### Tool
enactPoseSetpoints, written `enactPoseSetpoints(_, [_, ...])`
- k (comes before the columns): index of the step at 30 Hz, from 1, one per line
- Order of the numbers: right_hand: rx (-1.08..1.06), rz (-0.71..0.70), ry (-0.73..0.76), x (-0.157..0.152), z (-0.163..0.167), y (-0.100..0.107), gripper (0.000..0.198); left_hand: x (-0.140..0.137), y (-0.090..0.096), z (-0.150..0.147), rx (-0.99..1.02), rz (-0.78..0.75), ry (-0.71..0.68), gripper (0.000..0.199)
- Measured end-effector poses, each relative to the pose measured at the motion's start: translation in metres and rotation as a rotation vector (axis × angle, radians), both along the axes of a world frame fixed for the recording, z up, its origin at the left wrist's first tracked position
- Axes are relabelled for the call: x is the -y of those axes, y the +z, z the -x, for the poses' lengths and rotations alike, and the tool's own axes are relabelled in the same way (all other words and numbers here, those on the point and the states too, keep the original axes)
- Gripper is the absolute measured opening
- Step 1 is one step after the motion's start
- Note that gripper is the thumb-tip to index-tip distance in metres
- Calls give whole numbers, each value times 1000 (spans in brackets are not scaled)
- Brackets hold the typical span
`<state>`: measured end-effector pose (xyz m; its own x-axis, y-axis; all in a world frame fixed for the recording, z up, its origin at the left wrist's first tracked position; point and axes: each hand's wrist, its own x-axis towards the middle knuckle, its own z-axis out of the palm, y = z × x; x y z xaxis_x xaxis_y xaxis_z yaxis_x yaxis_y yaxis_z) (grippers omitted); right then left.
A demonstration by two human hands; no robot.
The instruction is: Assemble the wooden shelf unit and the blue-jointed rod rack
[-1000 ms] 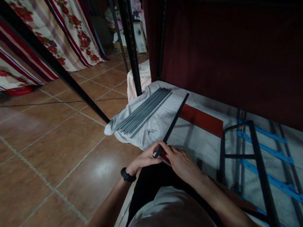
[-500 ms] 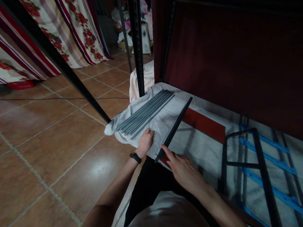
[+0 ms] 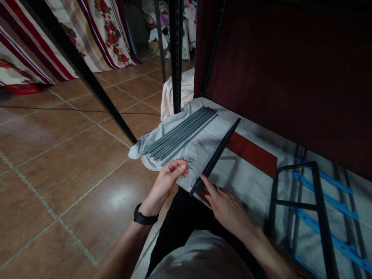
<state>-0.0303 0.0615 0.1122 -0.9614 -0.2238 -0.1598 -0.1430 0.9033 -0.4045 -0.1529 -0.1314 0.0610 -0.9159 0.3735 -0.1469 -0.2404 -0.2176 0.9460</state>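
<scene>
My left hand (image 3: pixel 171 173) is raised over the edge of the grey cloth (image 3: pixel 200 145), thumb and fingers pinched together. Thin dark metal pieces, like small pins or screws (image 3: pixel 189 164), show at its fingertips; some seem to lie on the cloth behind. A long black metal bar (image 3: pixel 217 152) lies slantwise, its near end beside my right hand (image 3: pixel 225 203). The index finger presses on the bar and the other fingers curl by its lower side, partly hidden. Just beyond my left hand lies a row of several grey rods (image 3: pixel 181 132).
A red-brown board (image 3: pixel 252 153) lies under and right of the bar. On the right stand a black tube frame (image 3: pixel 298 204) and blue slatted parts (image 3: pixel 325 228). Black uprights (image 3: pixel 176 58) and a slanting black post (image 3: pixel 95 91) rise at left. A dark red panel (image 3: pixel 279 81) stands behind.
My left hand has lifted off the cloth and turned, with its fingertips now pinched around thin pieces. My right hand stays at the bar. The view has shifted slightly.
</scene>
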Motion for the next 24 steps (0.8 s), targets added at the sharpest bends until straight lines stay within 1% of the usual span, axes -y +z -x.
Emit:
enactPoseSetpoints(2, [2,8,1,0,0,0,63,6,5,-17,156,-126,-34,31])
enactPoseSetpoints(5, [29,38,-3,-2,0,-2,63,4,-2,-33,281,-215,-52,31])
enactPoseSetpoints(8, [74,81,-7,-4,1,-5,66,-4,-11,-39,354,-305,-61,29])
enactPoseSetpoints(12, [97,109,-20,-7,2,-9,70,-10,-14,-38,380,-382,-71,25])
enactPoseSetpoints(17, [84,102,-44,-5,1,-8,67,-13,-10,-34,362,-355,-114,28])
enactPoseSetpoints(22, [73,98,-64,-2,1,-5,64,-12,-5,-32,262,-231,-129,30])
enactPoseSetpoints(24, [92,97,-98,-2,1,-4,63,-11,-4,-30,237,-202,-128,29])
